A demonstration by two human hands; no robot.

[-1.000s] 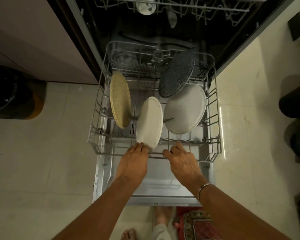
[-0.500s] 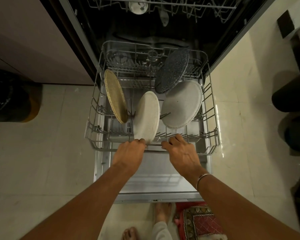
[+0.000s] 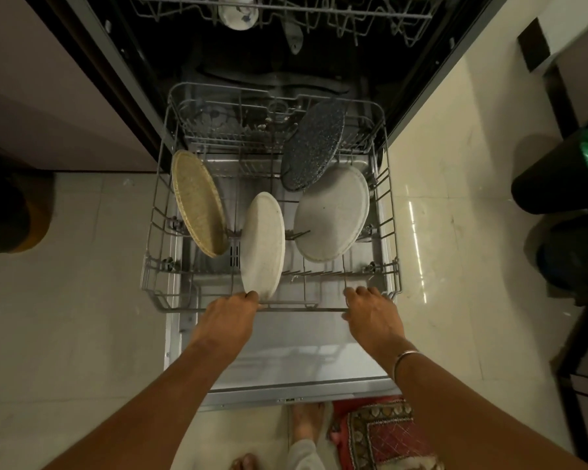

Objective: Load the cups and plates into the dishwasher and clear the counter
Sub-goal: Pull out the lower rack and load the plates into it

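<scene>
Left hand (image 3: 230, 317) fingers curled over lower rack (image 3: 302, 309) front rail, just beside white plate (image 3: 262, 245). Right hand (image 3: 370, 313) grips same rail near rack's right corner. Plate stands on edge.

Grey wire lower rack (image 3: 157, 232) drawn out over open dishwasher door (image 3: 302, 351), four plates on edge inside, woven tan plate (image 3: 199, 203) left, white plate (image 3: 262, 245) centre, pale grey plate (image 3: 333, 213) right, dark speckled plate (image 3: 314, 144) behind it, white cup (image 3: 236, 16) in upper rack (image 3: 353, 11) at frame top
</scene>
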